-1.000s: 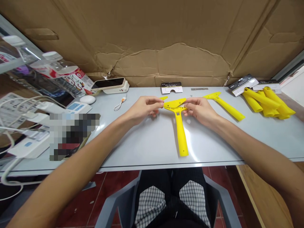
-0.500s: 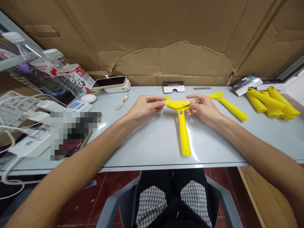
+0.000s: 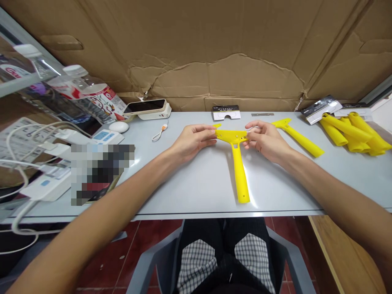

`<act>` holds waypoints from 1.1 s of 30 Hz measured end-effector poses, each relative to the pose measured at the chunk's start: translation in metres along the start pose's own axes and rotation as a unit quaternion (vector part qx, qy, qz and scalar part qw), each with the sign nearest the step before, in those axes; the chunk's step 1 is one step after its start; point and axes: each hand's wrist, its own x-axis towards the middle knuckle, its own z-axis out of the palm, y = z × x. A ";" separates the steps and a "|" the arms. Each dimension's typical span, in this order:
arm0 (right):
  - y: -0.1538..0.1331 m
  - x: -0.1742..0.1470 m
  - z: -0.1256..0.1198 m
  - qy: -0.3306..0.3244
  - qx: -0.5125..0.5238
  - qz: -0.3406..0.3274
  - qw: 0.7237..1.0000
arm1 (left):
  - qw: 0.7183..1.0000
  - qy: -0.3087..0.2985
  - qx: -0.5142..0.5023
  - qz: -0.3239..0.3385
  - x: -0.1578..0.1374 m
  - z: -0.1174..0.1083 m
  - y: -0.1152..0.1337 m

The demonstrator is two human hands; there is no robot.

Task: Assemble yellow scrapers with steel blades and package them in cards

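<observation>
A yellow plastic scraper [image 3: 240, 173] is held at its wide head, its handle pointing toward me above the table. My left hand [image 3: 196, 141] pinches the left end of the head between thumb and fingers. At the opposite end, my right hand [image 3: 266, 141] grips the head with bent fingertips; exactly what lies under them is hidden. A small yellow piece [image 3: 217, 125] shows just behind my left fingertips. To the right of my right hand lies a second yellow scraper [image 3: 303, 139]. A thin metal blade [image 3: 262, 114] rests farther back.
Several yellow scrapers [image 3: 352, 132] are piled at the right with black-and-white cards. Another card [image 3: 226, 112] lies at the back. On the left are a phone [image 3: 145, 106], a short cable [image 3: 159, 132], a white mouse [image 3: 119, 127], power strips [image 3: 45, 183] and bottles [image 3: 98, 96].
The whole view has shifted slightly to the right. My right fingers have bent in a little at the scraper's right end. Both hands keep their places on the scraper.
</observation>
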 end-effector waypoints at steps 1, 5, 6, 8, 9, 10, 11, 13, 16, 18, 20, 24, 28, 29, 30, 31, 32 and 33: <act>0.000 0.000 0.000 -0.002 0.001 0.000 1.000 | 1.000 -0.008 -0.011 -0.015 -0.001 0.002 -0.001; 0.001 0.000 0.001 -0.011 0.004 -0.003 1.000 | 0.999 -0.009 -0.015 -0.043 -0.004 0.009 -0.004; 0.002 0.000 0.001 -0.014 0.003 -0.005 1.000 | 0.999 -0.003 -0.009 -0.036 -0.005 0.009 -0.005; 0.003 0.000 0.001 -0.021 0.002 -0.006 1.000 | 1.000 0.011 0.003 -0.015 -0.005 0.010 -0.006; 0.003 0.000 0.001 -0.022 0.001 -0.005 1.000 | 1.000 0.019 0.009 -0.006 -0.006 0.011 -0.006; 0.003 0.000 0.001 -0.023 0.001 -0.003 1.000 | 0.999 0.028 0.015 0.002 -0.006 0.011 -0.006; 0.003 -0.001 0.002 -0.023 0.002 0.000 1.000 | 0.999 0.037 0.019 0.008 -0.007 0.012 -0.005; 0.001 -0.002 0.003 -0.021 0.005 0.006 1.000 | 0.998 0.050 0.027 0.016 -0.009 0.013 -0.004; -0.001 -0.003 0.006 -0.013 0.014 0.013 1.000 | 0.997 0.061 0.033 0.026 -0.011 0.016 -0.003; -0.003 -0.004 0.009 -0.004 0.019 0.018 1.000 | 0.997 0.068 0.032 0.029 -0.012 0.017 -0.004; -0.004 -0.005 0.010 0.002 0.023 0.021 1.000 | 0.996 0.075 0.028 0.030 -0.011 0.018 -0.005; -0.004 -0.004 0.011 0.009 0.033 0.028 0.999 | 0.996 0.081 0.027 0.028 -0.011 0.018 -0.008; -0.002 -0.004 0.009 0.003 0.044 0.022 0.999 | 0.995 0.084 0.033 0.032 -0.012 0.018 -0.007; -0.001 -0.004 0.009 -0.004 0.039 0.017 0.999 | 0.995 0.084 0.035 0.034 -0.013 0.019 -0.006; 0.000 -0.004 0.008 -0.011 0.032 0.013 0.999 | 0.995 0.083 0.038 0.037 -0.013 0.019 -0.006; 0.001 -0.004 0.007 -0.014 0.026 0.012 1.000 | 0.995 0.083 0.040 0.039 -0.014 0.020 -0.006; 0.003 -0.004 0.006 -0.015 0.022 0.011 1.000 | 0.995 0.083 0.040 0.039 -0.015 0.020 -0.006; 0.004 -0.004 0.005 -0.013 0.021 0.011 1.000 | 0.995 0.085 0.038 0.038 -0.015 0.021 -0.006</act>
